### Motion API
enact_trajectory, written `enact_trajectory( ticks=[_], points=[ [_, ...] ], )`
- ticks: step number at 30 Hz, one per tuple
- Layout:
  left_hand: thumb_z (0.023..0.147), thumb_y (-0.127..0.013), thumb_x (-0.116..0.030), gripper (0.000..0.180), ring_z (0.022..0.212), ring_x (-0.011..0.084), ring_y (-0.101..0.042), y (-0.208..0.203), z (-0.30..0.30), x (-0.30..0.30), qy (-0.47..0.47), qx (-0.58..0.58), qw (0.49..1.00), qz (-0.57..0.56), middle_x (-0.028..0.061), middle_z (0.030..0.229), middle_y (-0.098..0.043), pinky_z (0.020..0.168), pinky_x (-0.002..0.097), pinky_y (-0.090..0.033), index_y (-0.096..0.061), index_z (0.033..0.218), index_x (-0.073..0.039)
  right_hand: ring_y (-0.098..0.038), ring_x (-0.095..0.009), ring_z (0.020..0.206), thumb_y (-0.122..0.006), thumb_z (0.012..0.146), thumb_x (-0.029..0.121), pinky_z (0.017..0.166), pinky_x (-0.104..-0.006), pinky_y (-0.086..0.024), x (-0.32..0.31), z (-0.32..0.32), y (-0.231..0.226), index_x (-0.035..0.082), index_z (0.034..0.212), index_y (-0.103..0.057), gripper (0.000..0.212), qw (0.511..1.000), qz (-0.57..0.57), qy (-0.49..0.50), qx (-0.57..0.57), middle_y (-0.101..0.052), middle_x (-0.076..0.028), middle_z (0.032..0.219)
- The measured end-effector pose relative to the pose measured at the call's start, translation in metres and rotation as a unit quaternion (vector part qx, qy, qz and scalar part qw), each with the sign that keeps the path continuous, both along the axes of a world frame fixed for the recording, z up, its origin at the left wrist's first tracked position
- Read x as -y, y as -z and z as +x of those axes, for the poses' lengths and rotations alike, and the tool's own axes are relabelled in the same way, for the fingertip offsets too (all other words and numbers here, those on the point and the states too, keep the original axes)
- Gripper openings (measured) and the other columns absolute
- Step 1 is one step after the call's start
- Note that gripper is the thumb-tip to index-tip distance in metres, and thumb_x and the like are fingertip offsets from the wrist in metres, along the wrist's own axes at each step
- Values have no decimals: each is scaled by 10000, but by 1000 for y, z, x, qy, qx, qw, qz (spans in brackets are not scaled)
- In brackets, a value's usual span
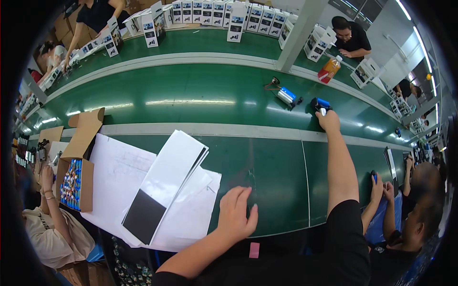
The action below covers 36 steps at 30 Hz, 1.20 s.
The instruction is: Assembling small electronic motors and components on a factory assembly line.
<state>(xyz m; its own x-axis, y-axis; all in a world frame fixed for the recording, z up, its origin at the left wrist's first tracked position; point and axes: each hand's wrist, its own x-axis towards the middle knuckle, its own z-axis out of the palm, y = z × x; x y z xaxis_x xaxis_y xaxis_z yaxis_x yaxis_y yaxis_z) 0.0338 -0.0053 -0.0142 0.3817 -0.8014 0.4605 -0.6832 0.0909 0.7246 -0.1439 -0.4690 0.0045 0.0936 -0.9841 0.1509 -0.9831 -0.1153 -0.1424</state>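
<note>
My right hand (329, 121) reaches out over the green conveyor belt (191, 90). Its fingers are closed on a blue, black and silver cylindrical device (322, 104). To the left of it on the belt lies a similar blue and silver cylindrical device with wires (287, 97). Over the near green worktop (276, 186), my left hand (237, 212) hovers or rests with thumb and fingers apart and nothing visible in it. Beside that hand, a stack of glossy white and black folded sheets (164, 186) lies on large white paper (114, 176).
An open cardboard box (87, 186) of small blue cylinders stands at left. Printed white boxes (236, 24) line the far shelf, near an orange drink bottle (330, 69) and a metal post (300, 35). Co-workers sit close on both sides; others work across the line.
</note>
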Motion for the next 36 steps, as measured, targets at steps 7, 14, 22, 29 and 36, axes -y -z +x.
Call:
enact_trajectory(
  ticks=[7,14,22,29,36],
  points=[
    [791,-721,-120,511,1214,408,-554,-7,3,8,39,27,997,54,192,1262,-579,1032,510,-417,-594,1265,23,-454,-417,1390,-805,776,297,1150,-453,-402,-10,53,-30,-5,1491,-436,859,956,-41,-291,-5,-432,-276,1519],
    [789,-759,-171,446,1164,402,-587,-4,8,6,56,18,996,68,187,1186,-597,997,523,-456,-635,1187,-12,-639,-470,1117,-775,657,345,978,-509,-511,50,122,17,0,1262,-612,716,958,27,-284,-34,-658,-314,1198],
    [827,-729,-155,400,1206,406,-552,3,-7,-1,53,7,998,18,205,1216,-564,1031,517,-440,-609,1174,3,-660,-397,1117,-733,682,223,975,-416,-511,44,93,-17,-9,1410,-509,796,960,166,-227,-1,-664,-272,1200],
    [785,-728,-137,403,1175,441,-565,-10,3,-1,64,72,992,77,219,1197,-599,1015,543,-428,-630,1150,3,-609,-435,1102,-715,628,134,948,-482,-509,-119,86,-49,-16,1260,-606,659,881,31,-467,73,-632,-271,1211],
    [833,-666,-51,419,1245,452,-517,-5,-19,7,118,129,984,38,251,1288,-562,1083,528,-388,-599,1232,59,-571,-323,1056,-777,707,209,928,-468,-453,-241,17,-36,63,1060,-606,418,858,-46,-510,-39,-592,-119,1058]
  ],
)
